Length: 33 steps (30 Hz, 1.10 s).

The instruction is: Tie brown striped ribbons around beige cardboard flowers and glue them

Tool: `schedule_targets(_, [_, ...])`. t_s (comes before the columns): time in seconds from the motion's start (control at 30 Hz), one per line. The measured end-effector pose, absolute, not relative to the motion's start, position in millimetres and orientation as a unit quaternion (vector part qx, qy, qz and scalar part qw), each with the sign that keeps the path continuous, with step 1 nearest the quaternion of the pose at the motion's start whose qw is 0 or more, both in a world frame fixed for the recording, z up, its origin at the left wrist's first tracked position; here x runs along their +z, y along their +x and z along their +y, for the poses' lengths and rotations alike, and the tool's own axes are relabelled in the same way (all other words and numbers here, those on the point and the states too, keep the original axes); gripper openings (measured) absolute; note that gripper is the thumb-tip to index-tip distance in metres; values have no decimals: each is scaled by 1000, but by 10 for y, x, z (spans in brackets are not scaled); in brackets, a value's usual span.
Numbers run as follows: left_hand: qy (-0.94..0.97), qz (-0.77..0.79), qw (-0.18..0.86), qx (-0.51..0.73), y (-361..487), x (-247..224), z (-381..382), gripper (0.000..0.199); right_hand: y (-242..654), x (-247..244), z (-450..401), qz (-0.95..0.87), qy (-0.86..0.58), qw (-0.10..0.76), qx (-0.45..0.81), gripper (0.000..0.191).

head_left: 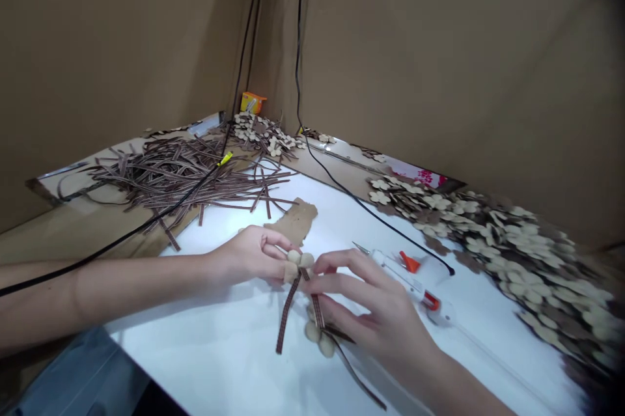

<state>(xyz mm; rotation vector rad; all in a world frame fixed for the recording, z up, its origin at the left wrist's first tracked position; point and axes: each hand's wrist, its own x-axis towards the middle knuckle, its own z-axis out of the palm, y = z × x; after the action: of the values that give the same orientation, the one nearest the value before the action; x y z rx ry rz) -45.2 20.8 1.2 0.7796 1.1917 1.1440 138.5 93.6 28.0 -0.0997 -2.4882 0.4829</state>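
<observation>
Behind your table (205, 364): plain tan-brown walls (415, 58) | your corner: walls meeting, shadowed | your light: soft, brighter on the tabletop

No readable text, brands, numbers or signs. Small orange box (252, 103), far side, left of middle: printed marks, too small to read. Pale strip (401, 171), far right: pink print, no legible characters.

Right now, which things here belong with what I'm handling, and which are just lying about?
Likely belonging:
- cream rounded-petal flower at left hand and right hand
- brown checked ribbon hanging there
- heaped brown ribbon strips
- cream and brown flat flowers
- white glue gun

Seemingly lying about:
- orange-yellow box
- thin black cable
- torn tan scrap
</observation>
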Motion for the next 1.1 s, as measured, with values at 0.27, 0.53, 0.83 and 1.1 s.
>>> schedule_targets(0.27, [308, 506, 621, 513, -456, 29, 208, 41, 1471, 101, 989, -939, -10, 320, 126, 21])
schedule_targets(0.53, [313, 500, 630, 504, -491, -12, 212, 36, 1498, 13, 1012, -947, -50, 292, 125, 21])
schedule_targets(0.83, [317, 497, 637, 497, -484, 88, 185, 34, 1490, 92, 999, -949, -89, 256, 161, 23])
schedule_targets(1.1, [295, 543, 620, 483, -430, 47, 242, 39, 1465, 54, 988, -949, -42, 268, 164, 25])
